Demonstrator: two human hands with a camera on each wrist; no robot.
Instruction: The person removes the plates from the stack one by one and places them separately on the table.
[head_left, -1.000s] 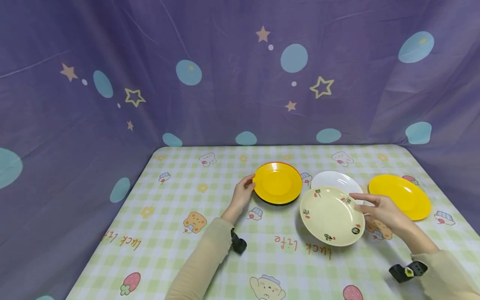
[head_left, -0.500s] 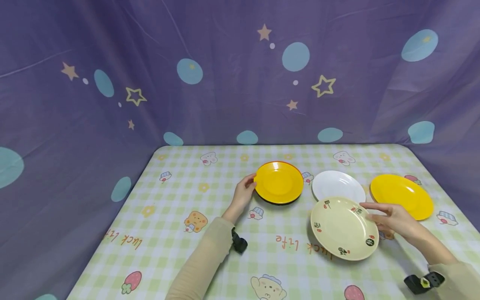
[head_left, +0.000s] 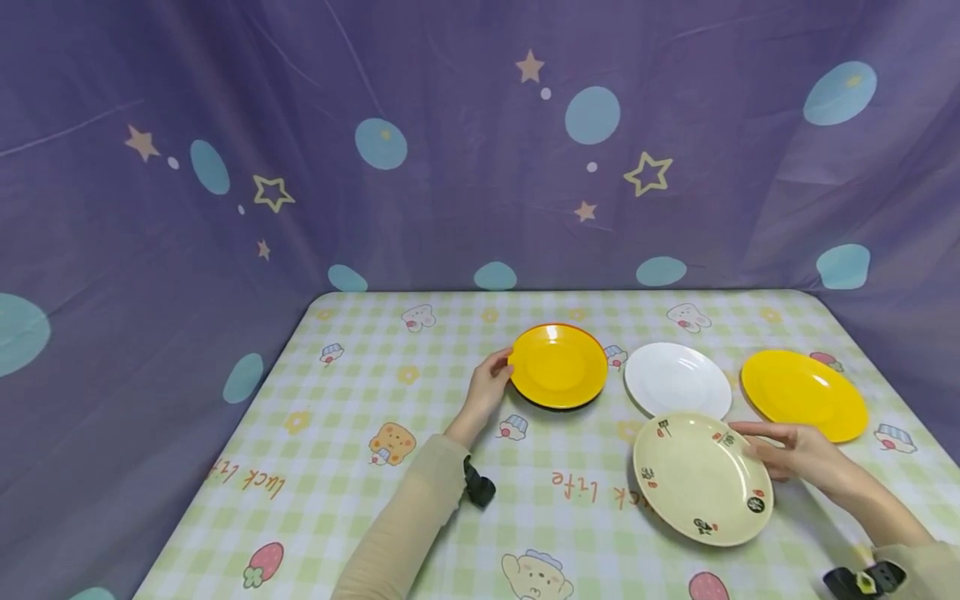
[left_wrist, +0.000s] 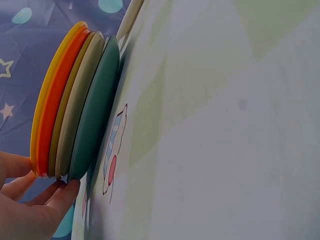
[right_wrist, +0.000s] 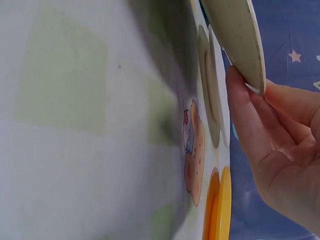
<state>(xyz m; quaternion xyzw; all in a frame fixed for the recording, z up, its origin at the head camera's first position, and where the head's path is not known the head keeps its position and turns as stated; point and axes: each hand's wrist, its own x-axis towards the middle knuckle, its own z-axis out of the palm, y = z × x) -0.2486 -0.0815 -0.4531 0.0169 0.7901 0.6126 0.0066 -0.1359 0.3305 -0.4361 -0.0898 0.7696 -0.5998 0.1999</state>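
Note:
My left hand [head_left: 486,388] holds the left edge of a stack of plates [head_left: 557,367]. A yellow plate tops the stack. In the left wrist view, orange, olive, beige and green plates [left_wrist: 95,115] show beneath it, with fingertips along their rims. My right hand [head_left: 804,457] pinches the right rim of a cream plate [head_left: 702,480] printed with small dark and red marks. That plate is raised off the table, slightly tilted, thumb above and fingers below, as the right wrist view shows of the hand [right_wrist: 280,135].
Behind the cream plate lies a white plate [head_left: 677,375]. A yellow oval plate [head_left: 804,393] lies to the right of it. A checked, cartoon-printed cloth [head_left: 442,533] covers the table, and a purple curtain [head_left: 450,225] hangs behind and at the left.
The cream plate has come toward me and to the right in my right hand, uncovering more of the white plate. My left hand has stayed at the stack.

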